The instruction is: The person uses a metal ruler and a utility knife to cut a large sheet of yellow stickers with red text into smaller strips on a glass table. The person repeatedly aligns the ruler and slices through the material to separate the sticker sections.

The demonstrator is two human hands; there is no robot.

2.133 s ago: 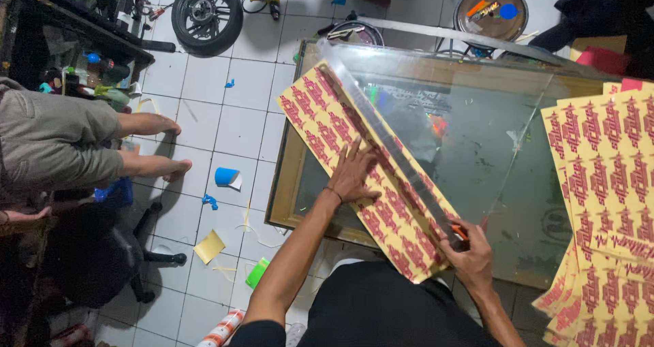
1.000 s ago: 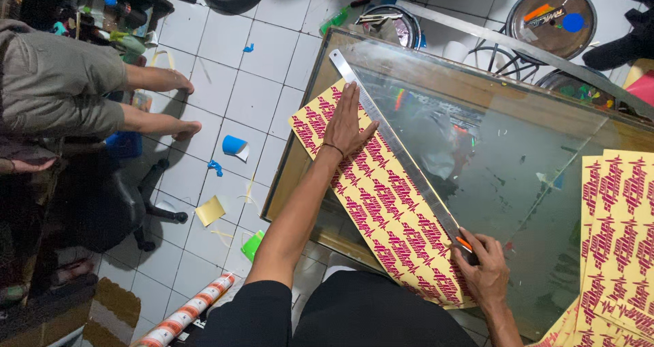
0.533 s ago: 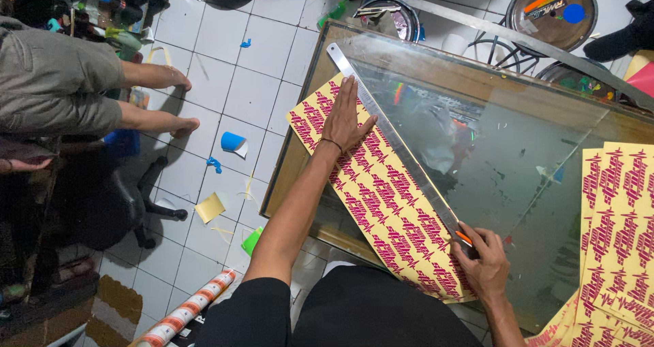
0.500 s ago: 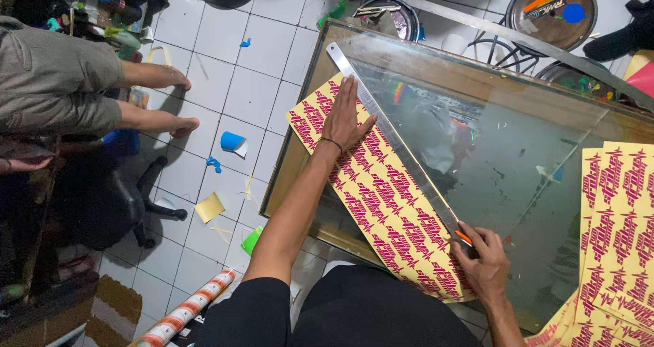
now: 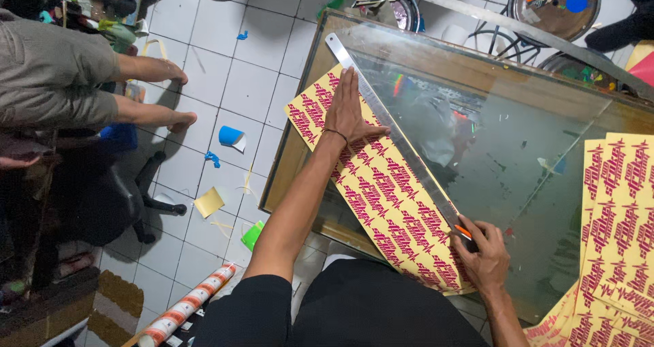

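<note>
Since the frames half a second back, little has changed: the view has tipped slightly, so the table and sheet sit a touch higher in the picture, and the left hand (image 5: 352, 112) has crept a little farther up the sheet (image 5: 381, 183), toward its far end. The right hand (image 5: 485, 253) stays at the near end of the ruler (image 5: 392, 125), as before.

The left hand lies flat and open, fingers straight and close together, thumb angled out toward the ruler. Its palm presses on the yellow sheet printed with rows of red marks, just beside the ruler's edge. A thin dark band circles the wrist.

The right hand is curled shut around a cutter (image 5: 463, 231), of which only an orange tip shows between thumb and forefinger. That tip meets the ruler's near end, where the sheet runs out toward the person's body.

The sheet lies slantwise across the near left corner of the glass table (image 5: 518, 143), its lower end overhanging the wooden frame. The long metal ruler lies along the sheet's right edge, reaching to the table's far corner.

A stack of like sheets (image 5: 616, 217) rests at the table's right side, well apart from both hands. On the tiled floor (image 5: 231, 81) to the left lie paper scraps and a roll (image 5: 187, 306), and another person's bare legs (image 5: 146, 91) show at the upper left.
</note>
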